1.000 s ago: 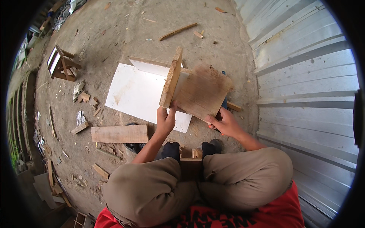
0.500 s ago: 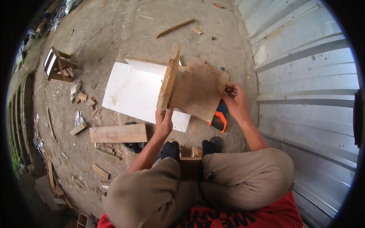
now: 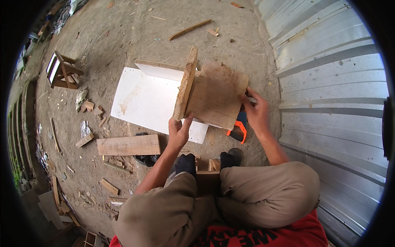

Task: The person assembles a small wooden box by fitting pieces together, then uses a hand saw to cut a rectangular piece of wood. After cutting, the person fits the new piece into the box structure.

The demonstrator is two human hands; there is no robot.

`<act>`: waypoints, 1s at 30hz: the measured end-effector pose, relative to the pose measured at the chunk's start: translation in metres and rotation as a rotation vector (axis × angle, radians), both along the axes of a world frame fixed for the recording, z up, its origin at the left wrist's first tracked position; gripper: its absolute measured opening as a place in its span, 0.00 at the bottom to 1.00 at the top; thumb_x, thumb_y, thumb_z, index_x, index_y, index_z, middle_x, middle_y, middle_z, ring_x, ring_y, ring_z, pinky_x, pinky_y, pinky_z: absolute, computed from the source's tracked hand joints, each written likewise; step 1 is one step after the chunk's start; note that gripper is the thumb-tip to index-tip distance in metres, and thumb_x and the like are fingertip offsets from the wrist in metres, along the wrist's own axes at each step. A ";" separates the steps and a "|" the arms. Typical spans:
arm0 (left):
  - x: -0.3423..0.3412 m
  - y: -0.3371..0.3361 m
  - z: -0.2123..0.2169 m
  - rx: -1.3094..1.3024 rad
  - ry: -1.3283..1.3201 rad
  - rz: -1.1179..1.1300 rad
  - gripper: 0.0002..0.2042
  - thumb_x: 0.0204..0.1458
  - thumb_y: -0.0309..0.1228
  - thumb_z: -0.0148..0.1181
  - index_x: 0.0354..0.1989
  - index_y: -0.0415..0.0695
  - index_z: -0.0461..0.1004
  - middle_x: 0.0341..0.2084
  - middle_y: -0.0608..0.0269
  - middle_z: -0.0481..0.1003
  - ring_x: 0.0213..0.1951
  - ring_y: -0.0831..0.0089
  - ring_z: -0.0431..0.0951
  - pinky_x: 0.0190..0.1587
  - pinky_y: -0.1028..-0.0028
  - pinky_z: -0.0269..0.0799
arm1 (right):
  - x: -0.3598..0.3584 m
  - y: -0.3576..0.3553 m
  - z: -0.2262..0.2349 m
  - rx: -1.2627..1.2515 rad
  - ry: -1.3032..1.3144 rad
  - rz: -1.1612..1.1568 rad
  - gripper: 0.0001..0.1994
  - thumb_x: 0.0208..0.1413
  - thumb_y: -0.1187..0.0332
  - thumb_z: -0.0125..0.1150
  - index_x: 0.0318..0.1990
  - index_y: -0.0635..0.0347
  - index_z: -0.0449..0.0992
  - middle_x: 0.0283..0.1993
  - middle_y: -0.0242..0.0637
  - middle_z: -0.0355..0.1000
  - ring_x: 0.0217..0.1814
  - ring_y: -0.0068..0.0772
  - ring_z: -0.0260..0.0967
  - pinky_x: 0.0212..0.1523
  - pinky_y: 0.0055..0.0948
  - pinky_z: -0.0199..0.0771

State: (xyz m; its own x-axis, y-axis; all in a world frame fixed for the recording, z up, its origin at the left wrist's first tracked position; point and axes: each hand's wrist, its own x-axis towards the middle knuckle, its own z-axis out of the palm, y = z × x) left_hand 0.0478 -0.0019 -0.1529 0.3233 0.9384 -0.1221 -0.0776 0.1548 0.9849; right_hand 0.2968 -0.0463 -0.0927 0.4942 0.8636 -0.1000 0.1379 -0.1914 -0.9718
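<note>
In front of me a brown wooden board point(image 3: 216, 96) is held up, its broad face toward me. A narrower board point(image 3: 187, 82) stands on edge along its left side; whether the two are fastened I cannot tell. My left hand point(image 3: 180, 131) is closed on the lower end of the edge-on board, thumb near the corner where the boards meet. My right hand point(image 3: 256, 111) grips the brown board's right edge between thumb and fingers. Behind them lies a white panel point(image 3: 140, 101) with a white upright strip point(image 3: 160, 70) along its far side.
An orange-handled saw point(image 3: 238, 129) lies partly hidden beneath the brown board. A loose plank point(image 3: 128, 145) rests over a black container point(image 3: 147, 159) at left. Wood scraps point(image 3: 92, 108) and a small wooden stand point(image 3: 63, 70) are farther left. A corrugated metal wall point(image 3: 329, 94) bounds the right.
The two boards have shifted slightly right and tilted a little. My left thumb has moved onto the corner between them. Both hands keep their hold.
</note>
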 end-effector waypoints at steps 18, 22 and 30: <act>0.000 -0.001 0.001 0.098 0.021 -0.139 0.43 0.52 0.32 0.68 0.71 0.33 0.47 0.64 0.46 0.62 0.65 0.62 0.63 0.66 0.63 0.58 | 0.001 -0.004 -0.015 -0.046 -0.093 0.020 0.18 0.61 0.71 0.61 0.56 0.74 0.72 0.49 0.39 0.76 0.44 0.20 0.73 0.44 0.22 0.74; 0.002 -0.003 -0.002 0.099 0.059 -0.126 0.42 0.52 0.31 0.68 0.71 0.33 0.48 0.62 0.47 0.64 0.63 0.62 0.65 0.65 0.65 0.60 | 0.000 -0.002 -0.011 -0.047 -0.136 0.026 0.20 0.60 0.67 0.64 0.53 0.74 0.73 0.45 0.42 0.76 0.40 0.22 0.74 0.42 0.23 0.74; -0.001 -0.007 0.008 -0.081 0.012 -0.095 0.30 0.54 0.30 0.66 0.63 0.33 0.61 0.55 0.51 0.71 0.57 0.65 0.70 0.60 0.65 0.65 | 0.020 0.029 0.037 0.014 -0.765 0.097 0.28 0.53 0.62 0.69 0.58 0.66 0.69 0.56 0.46 0.68 0.53 0.44 0.70 0.51 0.34 0.71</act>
State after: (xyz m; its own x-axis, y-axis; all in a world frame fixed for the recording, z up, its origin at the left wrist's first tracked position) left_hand 0.0467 -0.0087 -0.1446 0.4087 0.8904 -0.2003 -0.0468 0.2396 0.9697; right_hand 0.3164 -0.0168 -0.0554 0.3431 0.9054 0.2499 0.7881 -0.1327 -0.6011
